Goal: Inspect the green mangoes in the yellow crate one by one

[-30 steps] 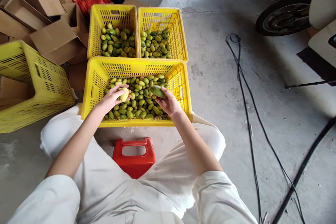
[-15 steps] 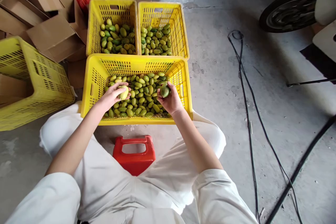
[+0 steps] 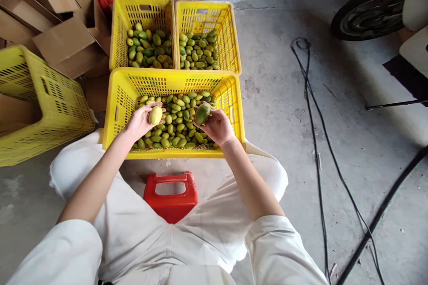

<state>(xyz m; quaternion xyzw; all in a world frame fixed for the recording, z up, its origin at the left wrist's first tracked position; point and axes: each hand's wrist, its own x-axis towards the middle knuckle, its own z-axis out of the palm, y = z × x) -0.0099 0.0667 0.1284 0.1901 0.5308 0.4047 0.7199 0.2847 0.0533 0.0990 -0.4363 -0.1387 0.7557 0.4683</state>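
My left hand [image 3: 139, 120] holds a pale yellow mango [image 3: 155, 116], small and oval, resting on its fingers with the palm turned up. To its right, my right hand [image 3: 218, 125] has a dark green mango [image 3: 202, 114] at its fingertips, also palm up. Both hands are over a wide yellow crate [image 3: 174, 154] in front of my knees. Inside it lies a layer of small green and yellowish mangoes [image 3: 180, 127], partly covered by my hands.
Behind stand two smaller yellow crates, the left [image 3: 115, 35] and right [image 3: 234, 40], both holding similar fruit. Another yellow crate [image 3: 67, 102] and cardboard boxes [image 3: 67, 46] are at left. A red stool [image 3: 171, 207] sits between my legs. Black cables [image 3: 316, 142] cross the floor near a wheel [image 3: 371, 11].
Both hands have turned further palm up, showing more of each mango. The green mango and right hand have shifted slightly left; the yellow mango now sits more upright.
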